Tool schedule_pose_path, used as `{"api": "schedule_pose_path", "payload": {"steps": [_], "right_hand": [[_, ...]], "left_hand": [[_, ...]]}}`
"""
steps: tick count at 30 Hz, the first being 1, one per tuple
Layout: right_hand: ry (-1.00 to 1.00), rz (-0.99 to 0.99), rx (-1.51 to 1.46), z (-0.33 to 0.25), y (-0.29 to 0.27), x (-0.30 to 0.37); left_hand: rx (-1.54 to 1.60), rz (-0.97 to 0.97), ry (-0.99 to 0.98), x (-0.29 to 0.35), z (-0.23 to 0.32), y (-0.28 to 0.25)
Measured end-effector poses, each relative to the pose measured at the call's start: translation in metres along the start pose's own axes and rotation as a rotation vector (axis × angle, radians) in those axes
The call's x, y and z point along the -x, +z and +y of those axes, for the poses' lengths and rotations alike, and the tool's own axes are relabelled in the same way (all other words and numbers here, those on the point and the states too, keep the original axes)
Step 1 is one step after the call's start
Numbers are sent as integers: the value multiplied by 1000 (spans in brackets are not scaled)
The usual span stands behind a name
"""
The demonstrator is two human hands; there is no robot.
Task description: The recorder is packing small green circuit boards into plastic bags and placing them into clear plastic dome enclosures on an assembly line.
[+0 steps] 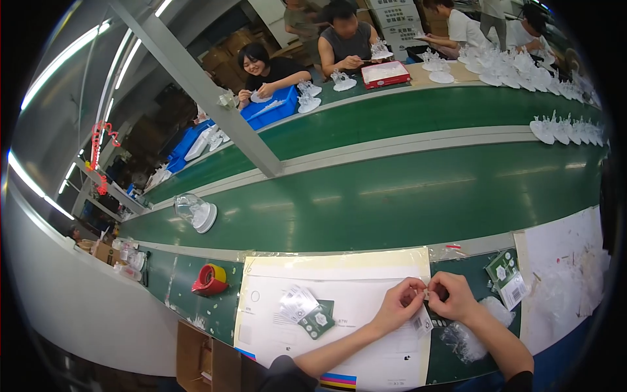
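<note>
Over the right edge of a large white printed sheet (366, 274), my two hands meet with fingertips almost touching. My left hand (400, 306) is closed in a pinch, and so is my right hand (453, 298). Between their fingertips is a small pale piece (426, 294), too small to make out. Just beneath them a white card with a barcode (423, 323) shows; whether a finger holds it, I cannot tell. Crumpled clear plastic (467, 341) lies under my right wrist. Several green and white cards (318, 319) are fanned out on the sheet, left of my hands.
A red and yellow tape dispenser (209, 279) sits left of the sheet. A clear dome on a white base (204, 217) stands on the green belt (366, 196). More green cards (507, 279) lie right. Co-workers sit across the belt, near a blue bin (277, 112) and white figurines (522, 70).
</note>
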State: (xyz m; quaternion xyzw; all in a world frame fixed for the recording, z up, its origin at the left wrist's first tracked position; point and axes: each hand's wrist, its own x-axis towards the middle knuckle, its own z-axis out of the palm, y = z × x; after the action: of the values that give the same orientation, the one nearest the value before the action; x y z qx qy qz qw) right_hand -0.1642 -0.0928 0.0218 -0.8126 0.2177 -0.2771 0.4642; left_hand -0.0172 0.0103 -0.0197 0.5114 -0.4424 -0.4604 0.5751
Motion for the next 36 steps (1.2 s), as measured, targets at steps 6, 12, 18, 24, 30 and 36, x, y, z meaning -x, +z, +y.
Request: {"api": "schedule_pose_path", "payload": {"steps": [6,12,18,24,30,36], "right_hand": [[20,74,19,4,1,2],[24,150,-190,10,1,1],[22,154,-317,22,3,4],[53,113,-320,15,2,2],[88,44,-456,11,2,2],[76,24,-407,14,0,2]], "left_hand": [[36,-43,-36,0,2,-2],[-229,-29,232,-3,18,-1],[-307,-108,100,0,16,-2],[-105,-86,-105,3,12,-2],[-242,-62,237,-3,14,-2],[-50,-112,-50,1,11,-2]]}}
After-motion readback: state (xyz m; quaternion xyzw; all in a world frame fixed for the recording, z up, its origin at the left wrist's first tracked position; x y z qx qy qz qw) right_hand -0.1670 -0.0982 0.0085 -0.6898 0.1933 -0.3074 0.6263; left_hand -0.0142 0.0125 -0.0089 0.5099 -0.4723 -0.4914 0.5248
